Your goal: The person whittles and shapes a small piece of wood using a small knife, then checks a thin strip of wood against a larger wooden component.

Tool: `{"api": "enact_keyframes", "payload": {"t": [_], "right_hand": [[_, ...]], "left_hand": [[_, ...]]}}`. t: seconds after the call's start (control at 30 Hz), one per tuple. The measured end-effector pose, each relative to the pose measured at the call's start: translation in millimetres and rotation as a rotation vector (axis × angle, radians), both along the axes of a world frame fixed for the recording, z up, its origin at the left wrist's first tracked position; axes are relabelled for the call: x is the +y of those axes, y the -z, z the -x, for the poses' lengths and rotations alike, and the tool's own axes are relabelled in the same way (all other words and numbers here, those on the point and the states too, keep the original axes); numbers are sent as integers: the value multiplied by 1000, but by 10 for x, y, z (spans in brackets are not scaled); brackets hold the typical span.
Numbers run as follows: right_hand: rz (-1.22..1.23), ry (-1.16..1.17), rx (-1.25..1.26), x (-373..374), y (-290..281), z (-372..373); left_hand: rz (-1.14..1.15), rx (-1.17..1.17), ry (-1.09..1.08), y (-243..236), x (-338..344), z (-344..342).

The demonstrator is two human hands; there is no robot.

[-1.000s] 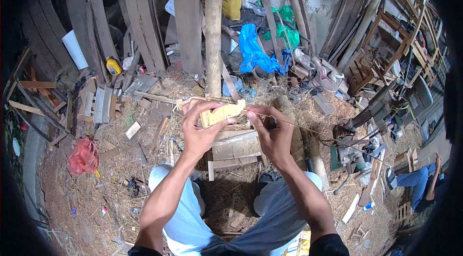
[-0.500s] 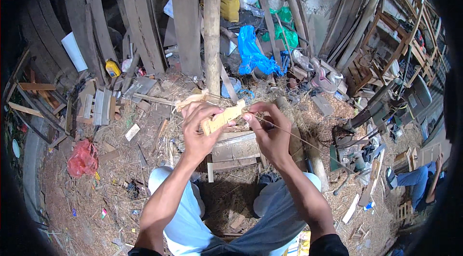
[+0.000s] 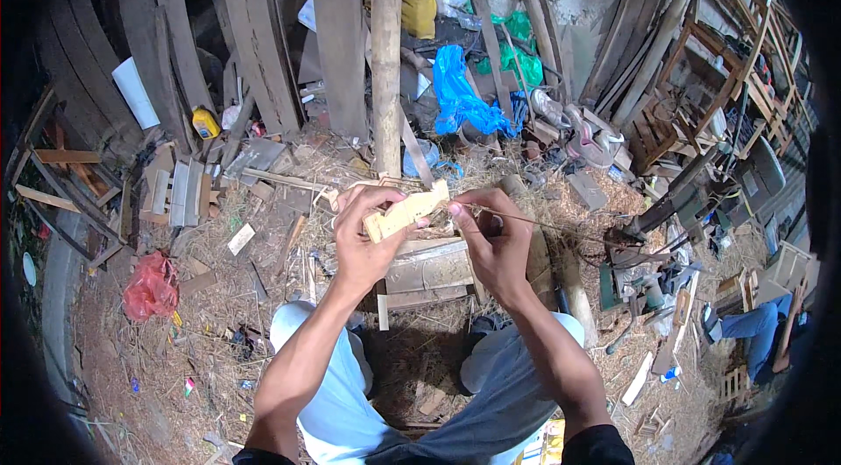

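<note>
Above my knees, my left hand (image 3: 363,228) grips a small pale wooden piece (image 3: 405,214) with notched edges, its fingers wrapped around the far side. Some of the wood is hidden by those fingers. At the right end of the piece, my right hand (image 3: 498,241) pinches a thin brown strand (image 3: 556,227) between thumb and fingertips. The strand trails off to the right past my hand; whether it is cord or plant fibre I cannot tell. Beneath both hands stands a low wooden block or bench (image 3: 427,270).
A wooden post (image 3: 386,53) rises just beyond my hands. Straw and wood scraps litter the ground, with a red plastic bag (image 3: 151,287) at left and a blue one (image 3: 464,95) ahead. A metal stand (image 3: 653,220) is on the right. Another person's leg (image 3: 755,325) shows at far right.
The strand now runs flatter and farther right from my right hand. My right hand has turned slightly, while the wooden piece has shifted a little to the right.
</note>
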State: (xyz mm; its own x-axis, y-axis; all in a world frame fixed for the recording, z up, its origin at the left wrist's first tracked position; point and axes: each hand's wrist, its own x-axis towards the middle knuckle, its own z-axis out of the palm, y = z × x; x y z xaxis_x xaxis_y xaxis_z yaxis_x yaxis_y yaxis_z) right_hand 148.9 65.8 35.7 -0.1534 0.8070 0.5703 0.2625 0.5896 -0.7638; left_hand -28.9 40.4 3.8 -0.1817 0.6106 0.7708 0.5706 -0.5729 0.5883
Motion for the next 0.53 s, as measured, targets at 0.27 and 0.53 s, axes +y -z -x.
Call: {"api": "enact_keyframes", "payload": {"t": [0.27, 0.53], "right_hand": [[-57, -12, 31, 112, 88, 0], [269, -167, 121, 179, 162, -17]], "left_hand": [[199, -497, 193, 6, 17, -130], [311, -683, 310, -43, 78, -50]]}}
